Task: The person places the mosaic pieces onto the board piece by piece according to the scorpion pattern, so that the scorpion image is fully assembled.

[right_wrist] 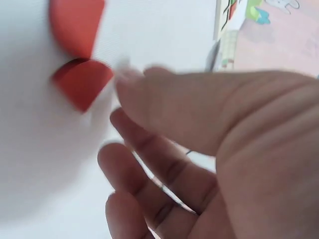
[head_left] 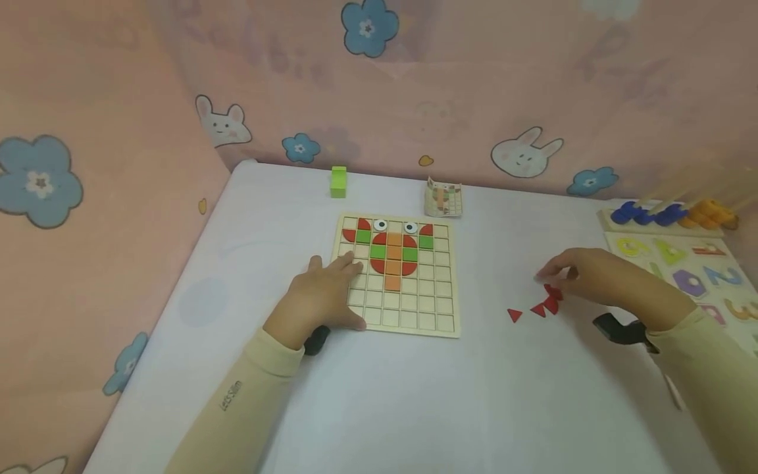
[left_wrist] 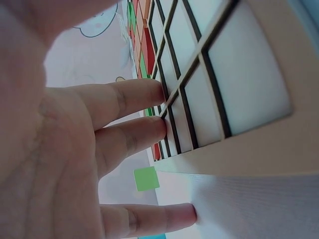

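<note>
A wooden grid board (head_left: 429,324) lies mid-table, with red quarter-rounds, green squares (head_left: 426,242), orange squares (head_left: 393,283) and two round eye pieces (head_left: 380,225) set in its upper cells. My left hand (head_left: 322,294) rests at the board's left side, fingers spread and fairly straight. In the left wrist view, two fingertips (left_wrist: 154,129) touch the grid while another finger reaches down beside the rim. To the right, my right hand (head_left: 583,273) hovers over several loose red quarter-round pieces (head_left: 551,304). Its fingers are loosely bent; nothing shows between them and the thumb (right_wrist: 164,99).
Behind the board stand a light green block (head_left: 338,183) and a curled picture card (head_left: 444,199). A wooden puzzle board (head_left: 689,283) with colored shapes and blue and orange rings (head_left: 651,214) occupies the right edge. A pink patterned cloth (head_left: 414,99) hangs behind the table.
</note>
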The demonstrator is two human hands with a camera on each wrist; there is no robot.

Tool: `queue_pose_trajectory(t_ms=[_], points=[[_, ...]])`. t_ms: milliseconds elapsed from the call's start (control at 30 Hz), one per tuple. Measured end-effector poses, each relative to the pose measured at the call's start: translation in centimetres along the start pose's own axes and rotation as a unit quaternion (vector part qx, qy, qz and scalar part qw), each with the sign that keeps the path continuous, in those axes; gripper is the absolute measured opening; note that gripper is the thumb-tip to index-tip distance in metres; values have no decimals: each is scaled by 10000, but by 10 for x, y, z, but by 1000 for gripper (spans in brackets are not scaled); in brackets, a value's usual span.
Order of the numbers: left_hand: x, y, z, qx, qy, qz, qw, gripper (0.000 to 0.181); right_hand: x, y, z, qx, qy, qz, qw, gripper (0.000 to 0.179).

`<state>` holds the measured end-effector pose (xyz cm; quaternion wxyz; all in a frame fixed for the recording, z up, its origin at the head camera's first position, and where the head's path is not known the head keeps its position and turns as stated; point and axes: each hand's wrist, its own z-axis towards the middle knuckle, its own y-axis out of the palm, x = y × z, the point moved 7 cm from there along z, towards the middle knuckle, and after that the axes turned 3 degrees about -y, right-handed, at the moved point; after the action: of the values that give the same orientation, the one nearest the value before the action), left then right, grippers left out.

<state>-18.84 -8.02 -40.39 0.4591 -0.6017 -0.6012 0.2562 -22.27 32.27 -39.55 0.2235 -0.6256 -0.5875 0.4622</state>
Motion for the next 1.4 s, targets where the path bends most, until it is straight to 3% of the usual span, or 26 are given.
queue_pose_trajectory(t_ms=[367, 667, 800, 1000, 1133, 1400], points=[[-1, 0, 0, 18, 29, -28, 10000, 108, 19, 12, -6, 175, 3, 172, 9997, 33], [-2, 0, -1, 72, 71, -35, 9999, 107, -8, 11, 14, 708, -658, 32, 9953, 37], [-1, 0, 0, 102, 94, -55, 9999, 106, -16, 11, 16, 803, -292, -24, 9963, 41], [-1, 1, 1, 134, 108, -15, 9999, 107, -25, 19, 8, 753, -72, -638, 9951, 37], [-1, 0, 1, 147, 121, -11, 9998, 107, -27, 22, 3, 789, 191, -496, 9955, 38], [-2, 0, 1, 151, 115, -26, 9998, 107, -35, 25, -4, 1370, 366, -641, 9878, 38]])
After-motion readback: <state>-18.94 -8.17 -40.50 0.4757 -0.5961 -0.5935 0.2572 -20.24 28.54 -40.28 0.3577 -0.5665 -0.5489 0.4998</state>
